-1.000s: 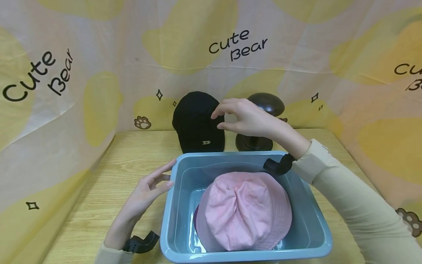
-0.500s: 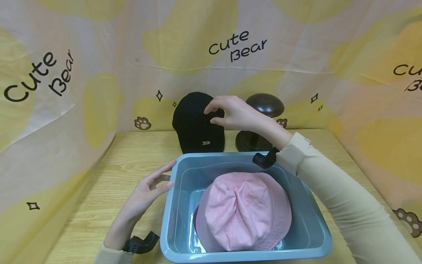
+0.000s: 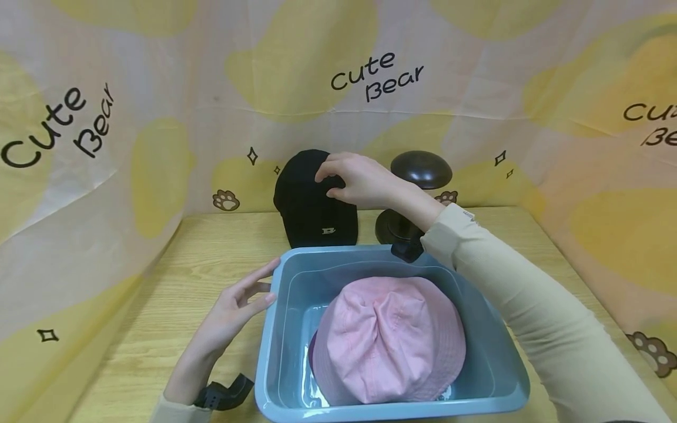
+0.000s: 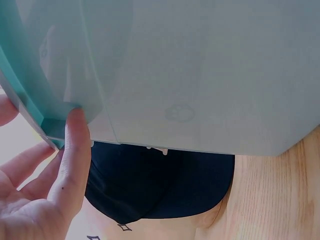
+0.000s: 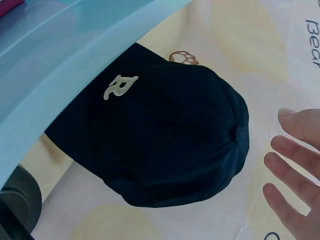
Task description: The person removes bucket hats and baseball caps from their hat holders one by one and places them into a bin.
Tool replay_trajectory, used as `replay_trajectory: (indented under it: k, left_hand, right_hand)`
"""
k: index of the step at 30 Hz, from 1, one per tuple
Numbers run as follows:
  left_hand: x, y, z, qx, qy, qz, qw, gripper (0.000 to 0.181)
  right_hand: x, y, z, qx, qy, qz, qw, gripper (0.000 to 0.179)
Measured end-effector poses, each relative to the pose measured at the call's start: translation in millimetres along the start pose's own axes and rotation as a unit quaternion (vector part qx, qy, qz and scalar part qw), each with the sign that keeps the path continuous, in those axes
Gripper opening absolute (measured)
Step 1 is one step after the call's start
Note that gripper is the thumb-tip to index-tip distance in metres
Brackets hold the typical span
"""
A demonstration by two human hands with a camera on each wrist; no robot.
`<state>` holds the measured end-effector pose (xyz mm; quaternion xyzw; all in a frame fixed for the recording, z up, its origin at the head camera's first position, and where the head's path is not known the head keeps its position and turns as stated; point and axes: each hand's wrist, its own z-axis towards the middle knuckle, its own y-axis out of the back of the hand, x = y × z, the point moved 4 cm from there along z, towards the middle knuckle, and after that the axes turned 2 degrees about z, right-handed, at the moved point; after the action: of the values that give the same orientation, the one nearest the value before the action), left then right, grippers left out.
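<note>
A black baseball cap (image 3: 307,205) with a light letter on its front stands at the back of the table, behind a blue plastic basin (image 3: 391,410). Over the cap's upper right side hovers my right hand (image 3: 362,181), thumb and fingers apart. The right wrist view places those fingers (image 5: 300,182) beside the cap's crown (image 5: 175,130), with a gap between. My left hand (image 3: 231,311) touches the basin's left side, fingers at the rim corner and thumb against the outer wall (image 4: 175,60). In the basin lies a pink bucket hat (image 3: 378,341), with a purple edge (image 3: 312,342) showing beneath it.
A dark hat stand (image 3: 421,169) with a rounded top stands right of the cap, partly hidden by my right forearm. Printed fabric (image 3: 296,70) hangs behind and beside the wooden table (image 3: 211,252). The forearm crosses above the basin's right side.
My right hand has moved left, further across the black cap, and its forearm has swung left over the basin. The left hand, the basin and the pink bucket hat have stayed in place.
</note>
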<state>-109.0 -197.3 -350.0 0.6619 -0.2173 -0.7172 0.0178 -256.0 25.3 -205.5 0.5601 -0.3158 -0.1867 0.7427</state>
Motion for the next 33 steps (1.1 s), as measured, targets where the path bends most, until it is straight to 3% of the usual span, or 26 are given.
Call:
replay_trajectory:
  k: [15, 26, 33]
  left_hand:
    - [1.5, 1.3, 0.5, 0.0, 0.004, 0.002, 1.0, 0.055]
    - [0.5, 1.4, -1.3, 0.001, -0.002, -0.002, 1.0, 0.055]
    - [-0.3, 0.6, -1.9, 0.003, -0.003, -0.004, 1.0, 0.055]
  right_hand:
    - [-11.1, -17.7, 26.4, 0.014, -0.017, -0.057, 0.9981, 0.041]
    - [-19.4, -27.2, 33.2, 0.004, -0.003, -0.08, 0.9968, 0.047]
    - [-21.2, -31.0, 35.8, 0.003, 0.002, -0.1, 0.995, 0.042]
